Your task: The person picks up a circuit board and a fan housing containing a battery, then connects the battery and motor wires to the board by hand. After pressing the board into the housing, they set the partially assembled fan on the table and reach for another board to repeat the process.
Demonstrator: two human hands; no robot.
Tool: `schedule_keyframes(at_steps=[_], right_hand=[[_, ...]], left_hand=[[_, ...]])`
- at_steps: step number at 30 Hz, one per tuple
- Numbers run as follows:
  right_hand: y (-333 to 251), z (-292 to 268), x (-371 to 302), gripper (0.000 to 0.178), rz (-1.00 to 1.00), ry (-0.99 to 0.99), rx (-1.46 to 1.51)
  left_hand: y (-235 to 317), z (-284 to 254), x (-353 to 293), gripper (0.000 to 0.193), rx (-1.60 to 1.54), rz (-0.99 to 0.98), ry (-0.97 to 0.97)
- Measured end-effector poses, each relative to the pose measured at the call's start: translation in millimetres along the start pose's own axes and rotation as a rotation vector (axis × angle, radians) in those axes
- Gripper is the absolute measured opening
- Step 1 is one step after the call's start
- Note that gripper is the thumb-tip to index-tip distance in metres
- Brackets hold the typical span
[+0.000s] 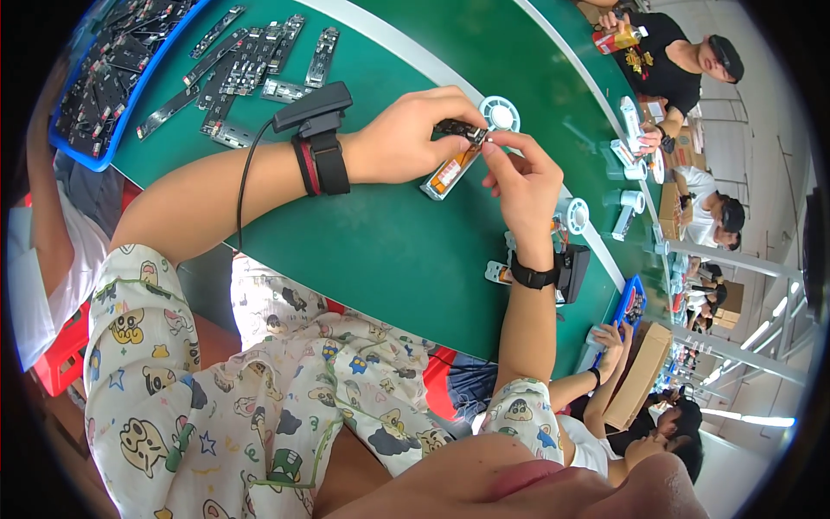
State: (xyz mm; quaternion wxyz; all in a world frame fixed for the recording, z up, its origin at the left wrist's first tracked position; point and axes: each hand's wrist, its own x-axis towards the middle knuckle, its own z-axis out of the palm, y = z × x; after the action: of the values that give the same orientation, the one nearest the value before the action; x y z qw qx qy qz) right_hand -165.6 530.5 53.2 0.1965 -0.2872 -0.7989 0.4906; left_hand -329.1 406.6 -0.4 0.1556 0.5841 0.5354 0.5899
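Observation:
My left hand (411, 134) is closed on a small black circuit board (461, 131), held just above the green table (363, 251). At the board's right end, the thumb and index finger of my right hand (523, 177) are pinched together. A tiny white part shows at those fingertips, too small to name. Under my hands lies an open pale handheld fan housing (438, 183) with an orange part inside. Its round slotted fan head (500, 114) points away from me. My left fingers partly hide the board and housing.
At the far left, a blue tray (108, 160) is heaped with circuit boards. Loose boards (251, 65) lie beside it. Another fan (575, 216) and pale housing pieces (499, 272) sit to my right. Co-workers sit across the table, one holding a bottle (618, 40).

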Motion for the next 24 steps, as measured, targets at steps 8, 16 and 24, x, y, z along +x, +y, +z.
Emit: schedule_keyframes(at_steps=[8, 16, 24], right_hand=[[0.6, 4.0, -2.5, 0.012, 0.064, -0.029, 0.17], [5.9, 2.6, -2.8, 0.018, 0.023, -0.035, 0.333], [6.9, -0.7, -3.5, 0.023, 0.044, -0.047, 0.378]], left_hand=[[0.7, -0.2, 1.4, 0.027, -0.248, -0.183, -0.026], [2.4, -0.6, 2.8, 0.027, -0.246, -0.145, -0.064], [2.2, 1.8, 3.4, 0.027, -0.226, -0.098, -0.067]])
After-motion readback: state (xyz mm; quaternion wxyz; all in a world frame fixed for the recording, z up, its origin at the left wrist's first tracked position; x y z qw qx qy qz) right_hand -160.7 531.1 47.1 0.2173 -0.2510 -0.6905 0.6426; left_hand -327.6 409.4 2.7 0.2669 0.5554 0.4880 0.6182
